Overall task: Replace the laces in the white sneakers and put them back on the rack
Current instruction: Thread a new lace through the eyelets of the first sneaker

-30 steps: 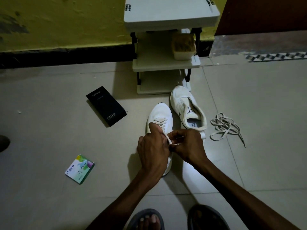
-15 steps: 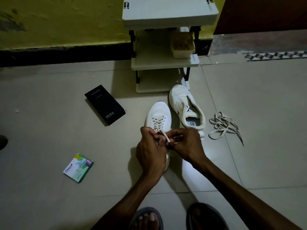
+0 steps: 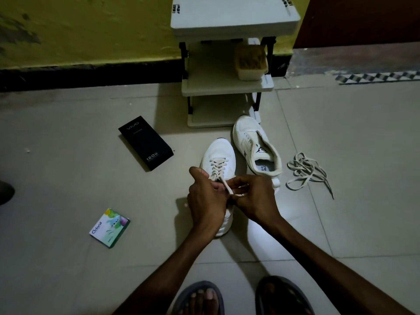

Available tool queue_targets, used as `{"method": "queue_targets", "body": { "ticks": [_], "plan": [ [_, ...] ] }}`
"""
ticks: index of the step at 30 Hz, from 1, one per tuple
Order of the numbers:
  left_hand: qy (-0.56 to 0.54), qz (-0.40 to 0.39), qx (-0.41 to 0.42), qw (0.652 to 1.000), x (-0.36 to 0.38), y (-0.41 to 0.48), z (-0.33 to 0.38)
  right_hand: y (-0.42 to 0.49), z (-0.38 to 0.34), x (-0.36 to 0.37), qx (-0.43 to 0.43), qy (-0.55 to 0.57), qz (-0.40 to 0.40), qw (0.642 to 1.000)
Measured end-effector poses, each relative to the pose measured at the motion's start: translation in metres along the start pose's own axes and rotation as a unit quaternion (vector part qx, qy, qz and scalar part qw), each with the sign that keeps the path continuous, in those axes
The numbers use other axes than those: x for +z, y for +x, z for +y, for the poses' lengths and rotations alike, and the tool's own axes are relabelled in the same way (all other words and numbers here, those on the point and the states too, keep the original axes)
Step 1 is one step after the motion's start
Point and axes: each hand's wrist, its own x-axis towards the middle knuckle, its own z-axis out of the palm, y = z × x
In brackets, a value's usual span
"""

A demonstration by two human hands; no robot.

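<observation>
Two white sneakers stand on the tiled floor before the rack point(image 3: 227, 86). The near sneaker point(image 3: 219, 153) points away from me and has a cream lace point(image 3: 217, 168) crossed through its front eyelets. My left hand point(image 3: 205, 201) and my right hand point(image 3: 252, 201) meet over its tongue, each pinching a strand of that lace. They hide the shoe's rear eyelets. The second sneaker point(image 3: 254, 144) lies just right of it, without a lace, its opening toward me. A loose lace point(image 3: 306, 173) lies in a heap further right.
A black box point(image 3: 145, 143) lies left of the sneakers and a small green packet point(image 3: 110, 227) nearer me. A brush point(image 3: 250, 62) sits on the rack's middle shelf. My sandalled feet point(image 3: 241, 296) are at the bottom edge. A yellow wall runs behind the rack.
My hands have stayed at the near sneaker's lace with only small finger shifts. The crossed lacing shows more than a second ago.
</observation>
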Motion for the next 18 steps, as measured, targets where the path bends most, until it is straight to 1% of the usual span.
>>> {"method": "queue_targets", "body": {
  "ticks": [5, 7, 12, 14, 18],
  "plan": [
    [-0.003, 0.002, 0.011, 1.0, 0.0, -0.004, 0.003, -0.001, 0.001, 0.003, -0.015, -0.018, 0.014, 1.0],
    [-0.02, -0.003, -0.008, 1.0, 0.001, -0.005, 0.004, -0.003, 0.0, 0.003, -0.014, -0.012, 0.019, 1.0],
    [-0.106, -0.029, -0.096, 0.989, 0.003, 0.001, 0.003, -0.005, -0.001, 0.001, -0.024, 0.0, 0.017, 1.0],
    [-0.132, -0.048, -0.108, 0.984, 0.004, 0.004, -0.002, -0.003, 0.001, -0.002, -0.034, 0.004, 0.017, 0.999],
    [-0.141, -0.08, -0.122, 0.979, 0.003, 0.015, -0.008, 0.003, 0.001, -0.005, -0.053, 0.0, 0.008, 0.999]
  ]
}}
